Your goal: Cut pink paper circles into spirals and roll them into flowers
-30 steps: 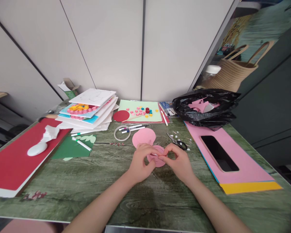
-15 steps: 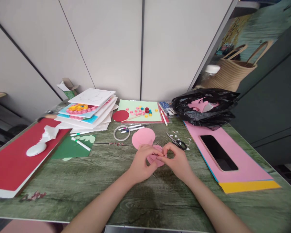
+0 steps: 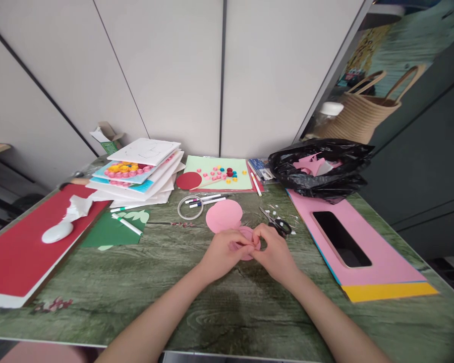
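Note:
My left hand [image 3: 224,254] and my right hand [image 3: 273,252] meet above the middle of the table, thumbs and fingertips pinched together on a pink paper strip. Its curved, ring-like loops [image 3: 245,231] show around and behind my fingers; the pinched end itself is mostly hidden. Just beyond my left hand lie overlapping pink paper circles [image 3: 224,214]. Black-handled scissors [image 3: 283,227] rest past my right hand, among small white scraps [image 3: 293,233].
A roll of tape [image 3: 179,208] and pens [image 3: 208,200] lie farther back. Small coloured paper rolls [image 3: 215,176] sit on a pale green sheet. At right are a phone [image 3: 340,237] and a black bag [image 3: 318,186]; at left, stacked boards [image 3: 144,151] and red sheets [image 3: 22,252].
The fingertips of both hands have drawn closer together, and my left thumb has risen to meet my right fingers on the pink paper strip. Everything else stays in place.

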`<state>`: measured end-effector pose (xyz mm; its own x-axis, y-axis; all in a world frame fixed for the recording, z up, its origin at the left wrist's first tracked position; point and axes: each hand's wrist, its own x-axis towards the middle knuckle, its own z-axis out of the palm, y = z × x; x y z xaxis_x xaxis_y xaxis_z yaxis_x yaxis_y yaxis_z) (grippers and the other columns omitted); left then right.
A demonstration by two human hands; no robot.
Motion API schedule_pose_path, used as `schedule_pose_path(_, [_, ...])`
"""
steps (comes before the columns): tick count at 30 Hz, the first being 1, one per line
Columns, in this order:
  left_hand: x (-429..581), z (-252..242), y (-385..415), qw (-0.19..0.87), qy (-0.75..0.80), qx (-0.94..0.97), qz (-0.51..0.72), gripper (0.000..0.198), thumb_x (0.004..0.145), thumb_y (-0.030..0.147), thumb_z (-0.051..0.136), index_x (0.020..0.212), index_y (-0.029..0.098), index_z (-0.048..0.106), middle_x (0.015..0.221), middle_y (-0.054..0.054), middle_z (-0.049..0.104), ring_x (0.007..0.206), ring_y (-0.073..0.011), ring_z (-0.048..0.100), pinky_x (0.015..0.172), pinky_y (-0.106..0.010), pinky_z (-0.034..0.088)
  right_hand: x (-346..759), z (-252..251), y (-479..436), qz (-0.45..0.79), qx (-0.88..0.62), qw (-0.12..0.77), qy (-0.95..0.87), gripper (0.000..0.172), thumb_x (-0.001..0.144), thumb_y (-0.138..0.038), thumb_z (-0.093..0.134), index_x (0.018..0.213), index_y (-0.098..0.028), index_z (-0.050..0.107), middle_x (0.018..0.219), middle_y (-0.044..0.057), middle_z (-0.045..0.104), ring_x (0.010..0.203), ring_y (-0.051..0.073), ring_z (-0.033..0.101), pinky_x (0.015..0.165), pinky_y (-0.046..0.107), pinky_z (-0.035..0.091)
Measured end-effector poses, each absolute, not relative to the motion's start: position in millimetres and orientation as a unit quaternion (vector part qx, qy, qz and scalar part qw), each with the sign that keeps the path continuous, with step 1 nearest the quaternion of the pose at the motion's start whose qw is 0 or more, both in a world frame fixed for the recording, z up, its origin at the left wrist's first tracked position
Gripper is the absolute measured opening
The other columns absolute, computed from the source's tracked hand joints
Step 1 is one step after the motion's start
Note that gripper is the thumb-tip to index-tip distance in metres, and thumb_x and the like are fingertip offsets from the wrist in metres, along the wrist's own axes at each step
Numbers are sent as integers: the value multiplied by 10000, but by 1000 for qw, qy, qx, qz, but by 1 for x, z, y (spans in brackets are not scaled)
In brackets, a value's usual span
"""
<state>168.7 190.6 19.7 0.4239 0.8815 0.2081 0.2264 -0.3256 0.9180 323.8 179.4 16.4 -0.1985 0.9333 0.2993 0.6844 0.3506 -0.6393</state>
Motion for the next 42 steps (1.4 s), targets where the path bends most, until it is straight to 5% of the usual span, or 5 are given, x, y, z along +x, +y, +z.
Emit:
schedule_pose_path(19, [166, 11, 189, 293, 441, 719, 449, 250, 817, 236, 553, 1063, 238, 599, 957, -34, 672, 930, -176, 574, 867, -351, 414, 326, 17, 177, 188, -510, 403, -737, 134, 785, -202, 589, 703, -204, 483, 698, -13, 538, 689, 152, 508, 651, 273, 388])
schedule_pose_path(30, [166, 13, 186, 246, 421, 756, 437, 240, 823, 196, 530, 1059, 219, 567, 918, -36, 689, 898, -183, 579, 862, -374, 385, 329, 14, 177, 129, -489, 408, -760, 68, 834, -228, 545, 769, -210, 551, 718, 6, 582, 716, 166, 532, 709, 314, 396])
schedule_pose_path(34, [167, 17, 182, 277, 423, 740, 444, 294, 803, 144, 516, 1085, 224, 545, 952, -35, 684, 940, -186, 585, 892, -380, 389, 330, 11, 178, 61, -466, 420, -776, 59, 835, -210, 541, 862, -221, 592, 748, 17, 612, 753, 173, 548, 758, 341, 402])
schedule_pose_path(42, [164, 21, 179, 435, 386, 669, 464, 447, 769, 76, 504, 1188, 227, 460, 998, -36, 685, 1049, -187, 572, 992, -383, 348, 337, 5, 179, -38, -426, 443, -788, 319, 819, -116, 553, 1047, -319, 644, 829, 23, 614, 768, 148, 562, 807, 365, 394])
